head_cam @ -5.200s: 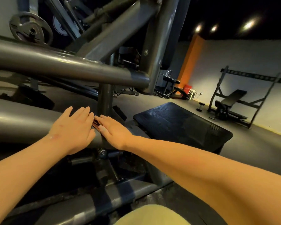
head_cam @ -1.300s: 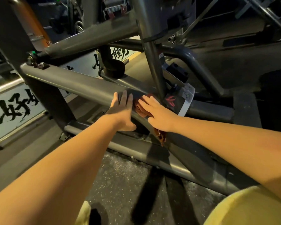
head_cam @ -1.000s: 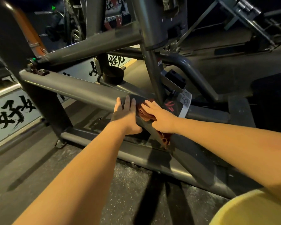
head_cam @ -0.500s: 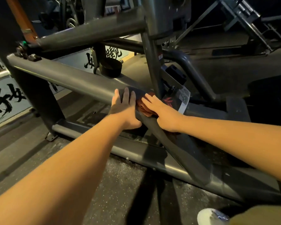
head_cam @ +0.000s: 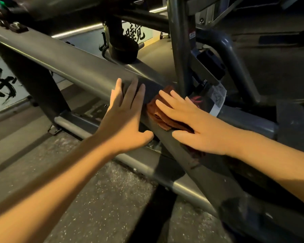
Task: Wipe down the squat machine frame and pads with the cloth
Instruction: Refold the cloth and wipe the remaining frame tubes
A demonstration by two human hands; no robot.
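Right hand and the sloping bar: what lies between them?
The rust-red cloth, pressed flat onto the bar under the right hand, as the head view shows.

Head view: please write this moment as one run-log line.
step: wipe | right hand: flat, presses cloth on sloped frame tube | left hand: flat on same tube beside cloth

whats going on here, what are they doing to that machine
A person is wiping the squat machine's slanted grey frame bar. Their right hand presses a reddish-brown cloth flat on it, just beside an upright post. The left hand lies flat on the same bar, holding nothing.
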